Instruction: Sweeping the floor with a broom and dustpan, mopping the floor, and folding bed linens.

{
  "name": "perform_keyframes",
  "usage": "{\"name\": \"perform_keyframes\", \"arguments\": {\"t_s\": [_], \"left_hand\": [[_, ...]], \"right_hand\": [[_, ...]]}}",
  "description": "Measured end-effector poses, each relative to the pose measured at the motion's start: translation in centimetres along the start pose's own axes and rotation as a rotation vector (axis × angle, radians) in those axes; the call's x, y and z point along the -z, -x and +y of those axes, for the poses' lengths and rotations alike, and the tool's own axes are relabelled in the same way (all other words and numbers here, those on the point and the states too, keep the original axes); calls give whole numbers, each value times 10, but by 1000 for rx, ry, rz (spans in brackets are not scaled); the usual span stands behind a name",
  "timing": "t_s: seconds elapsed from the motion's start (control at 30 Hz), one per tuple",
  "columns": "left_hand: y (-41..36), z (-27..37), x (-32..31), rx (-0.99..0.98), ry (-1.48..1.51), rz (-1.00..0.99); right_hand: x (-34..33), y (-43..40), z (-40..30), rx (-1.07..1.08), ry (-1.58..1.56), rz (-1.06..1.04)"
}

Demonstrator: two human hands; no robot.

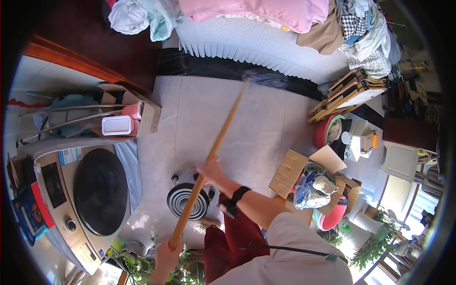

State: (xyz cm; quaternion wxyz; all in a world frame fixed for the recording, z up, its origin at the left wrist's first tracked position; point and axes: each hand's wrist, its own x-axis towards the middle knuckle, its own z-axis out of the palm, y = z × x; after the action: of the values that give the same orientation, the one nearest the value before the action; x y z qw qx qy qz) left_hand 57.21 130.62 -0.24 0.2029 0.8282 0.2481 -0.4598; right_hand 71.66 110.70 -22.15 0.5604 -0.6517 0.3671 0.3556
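Observation:
A long wooden mop handle [221, 137] slants across the view from lower left to upper middle. Around its near end, my left hand [167, 254] is closed. My right hand [211, 171], with a black band on the wrist, grips the handle farther along. At the far end, a blurred grey-blue mop head [267, 79] lies on the black stone floor strip [210, 64], just in front of the bed skirt. Below the handle stands a round stool [174, 203] with a ringed seat, partly covered by the handle.
To the left are a front-loading washing machine [80, 206] and a cardboard box [151, 115] with pink containers. Folded wooden frames [347, 92], a red basin [322, 131] and an open carton [288, 172] line the right. The bed [242, 39] borders the far side; plants [142, 262] stand behind.

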Motion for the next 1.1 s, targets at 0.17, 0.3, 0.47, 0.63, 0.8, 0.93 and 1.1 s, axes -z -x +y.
{"name": "perform_keyframes", "arguments": {"t_s": [0.17, 0.3, 0.47, 0.63, 0.8, 0.93, 1.1], "left_hand": [[56, -13, -7, -51, -17, 105], [63, -5, -4, -138, 50, 110], [29, -9, 6, 21, 42, -42], [-11, 66, -1, -105, 19, -235], [-57, 107, -36, -373, -164, -250], [-80, 145, -58, -421, -137, -221], [-98, 113, -24, -310, -32, -96]], "right_hand": [[-29, 29, -25, 228, 331, -97], [-34, 28, -40, 259, 136, -229], [-12, 24, -56, 257, 7, -36], [50, -55, 18, 384, 35, 167], [129, -67, 21, 113, -137, 413], [197, -95, 25, 49, -62, 456], [135, -97, -7, 70, -146, 329]]}}
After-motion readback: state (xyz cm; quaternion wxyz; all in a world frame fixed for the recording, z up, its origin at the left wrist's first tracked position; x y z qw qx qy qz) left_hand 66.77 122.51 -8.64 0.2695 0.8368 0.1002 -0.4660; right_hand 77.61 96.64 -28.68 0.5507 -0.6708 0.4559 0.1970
